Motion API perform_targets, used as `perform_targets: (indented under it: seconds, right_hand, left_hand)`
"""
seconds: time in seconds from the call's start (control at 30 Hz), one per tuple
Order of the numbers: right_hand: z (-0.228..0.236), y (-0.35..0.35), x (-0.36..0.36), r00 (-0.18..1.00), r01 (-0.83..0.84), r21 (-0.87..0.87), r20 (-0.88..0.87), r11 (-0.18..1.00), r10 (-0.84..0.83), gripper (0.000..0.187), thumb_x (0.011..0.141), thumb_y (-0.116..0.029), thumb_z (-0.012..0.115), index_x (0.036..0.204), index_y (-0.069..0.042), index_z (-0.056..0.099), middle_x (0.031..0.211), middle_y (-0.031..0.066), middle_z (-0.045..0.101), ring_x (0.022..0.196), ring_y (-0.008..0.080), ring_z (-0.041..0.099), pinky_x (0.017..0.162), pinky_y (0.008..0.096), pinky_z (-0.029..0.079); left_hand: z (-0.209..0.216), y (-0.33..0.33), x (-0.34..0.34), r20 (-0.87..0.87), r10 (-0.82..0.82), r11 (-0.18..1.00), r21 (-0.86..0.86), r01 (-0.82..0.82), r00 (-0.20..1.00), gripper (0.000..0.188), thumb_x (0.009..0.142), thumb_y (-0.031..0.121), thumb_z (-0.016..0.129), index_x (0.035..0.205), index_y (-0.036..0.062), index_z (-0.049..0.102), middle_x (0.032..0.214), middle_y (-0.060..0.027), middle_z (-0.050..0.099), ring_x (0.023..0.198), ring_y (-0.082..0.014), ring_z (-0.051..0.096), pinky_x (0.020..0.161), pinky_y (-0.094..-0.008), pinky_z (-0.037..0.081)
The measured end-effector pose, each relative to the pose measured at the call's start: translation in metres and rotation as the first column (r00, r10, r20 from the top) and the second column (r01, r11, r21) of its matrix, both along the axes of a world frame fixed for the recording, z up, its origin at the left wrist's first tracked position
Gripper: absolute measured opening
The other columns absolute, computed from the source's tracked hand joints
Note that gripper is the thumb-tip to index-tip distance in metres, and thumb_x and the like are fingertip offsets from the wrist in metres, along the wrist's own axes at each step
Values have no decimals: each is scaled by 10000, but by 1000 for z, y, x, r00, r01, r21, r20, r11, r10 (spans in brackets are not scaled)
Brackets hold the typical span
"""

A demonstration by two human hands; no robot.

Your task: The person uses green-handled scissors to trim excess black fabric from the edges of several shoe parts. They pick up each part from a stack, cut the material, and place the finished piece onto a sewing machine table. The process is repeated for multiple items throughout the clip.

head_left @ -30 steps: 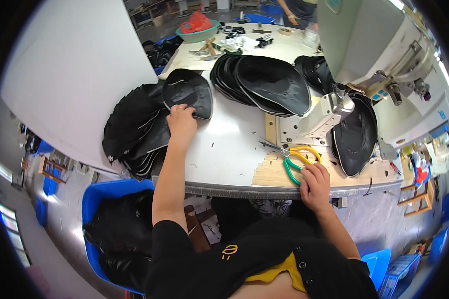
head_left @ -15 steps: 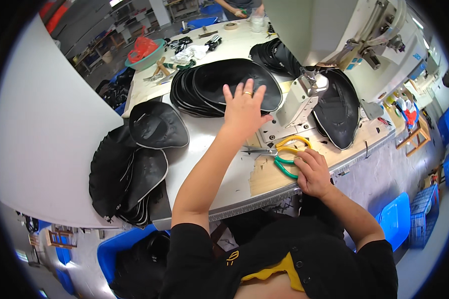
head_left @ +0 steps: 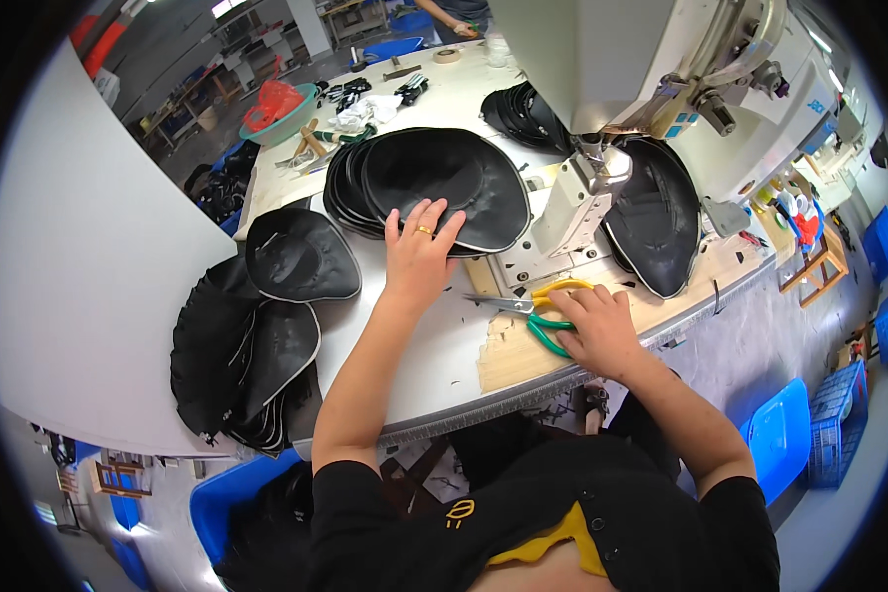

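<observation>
Before me lies a fanned stack of black, leather-like curved pieces with pale edging (head_left: 449, 173). My left hand (head_left: 419, 259) reaches its near edge, fingers apart and laid on the top piece; its thumb is mostly hidden. A pair of scissors (head_left: 551, 338) with one yellow and one green handle rests on the table, blades pointing left. Over those handles my right hand (head_left: 602, 333) is curled, its fingers closed around them. Close by on the right stands the sewing machine's metal post (head_left: 572, 212), with more black pieces (head_left: 658, 212) lying beyond it.
Further black pieces (head_left: 303, 255) overhang the table's left side, above a blue bin (head_left: 207, 513). At the back are a green basin (head_left: 284, 118) with a red bag, a hammer (head_left: 402, 69) and a tape roll (head_left: 447, 56). Another person (head_left: 459, 20) stands beyond.
My left hand has slid left and nearer across the top piece, which has shifted slightly toward me. My right hand has moved further over the scissors' handles.
</observation>
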State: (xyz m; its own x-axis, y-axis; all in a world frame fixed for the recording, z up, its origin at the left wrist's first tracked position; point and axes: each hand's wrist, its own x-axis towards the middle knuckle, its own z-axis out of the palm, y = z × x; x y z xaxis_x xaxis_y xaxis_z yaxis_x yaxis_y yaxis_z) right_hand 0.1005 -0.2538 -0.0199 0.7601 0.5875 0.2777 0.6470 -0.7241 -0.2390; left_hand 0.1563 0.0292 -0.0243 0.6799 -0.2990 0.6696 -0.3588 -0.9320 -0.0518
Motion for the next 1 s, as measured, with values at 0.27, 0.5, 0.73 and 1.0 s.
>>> perform_targets:
  seconds: [0.27,0.5,0.73,1.0]
  right_hand:
    - [37,-17,-7,963,-197,-43,-195,980,185,558,683,-78,635,1219,-135,487,913,139,554,833,326,573,687,411,467]
    - [37,29,27,981,166,56,88,985,-170,665,658,-251,743,1246,-122,460,970,158,525,845,318,580,677,399,486]
    - [30,69,30,965,254,-18,69,967,-253,733,611,-354,792,1216,-96,469,974,181,530,822,324,608,684,395,502]
    - [15,77,37,945,326,-156,89,932,-316,616,714,-299,718,1238,-102,461,886,142,577,785,300,627,627,380,511]
  left_hand:
    - [-18,13,-2,33,-23,1000,-11,23,999,604,626,85,718,1196,195,551,1289,-64,471,1218,-263,419,1006,-607,230]
    - [-15,11,-6,-21,-46,997,-64,45,999,547,673,46,674,1187,194,561,1296,-64,463,1225,-261,410,1022,-584,213]
    - [-18,12,-5,-21,-43,997,-58,42,999,556,668,56,681,1192,194,559,1302,-58,453,1229,-256,405,1025,-586,212]
    - [-18,12,-8,-49,-46,998,-53,43,998,587,645,46,696,1197,189,556,1314,-61,446,1242,-259,393,1032,-584,208]
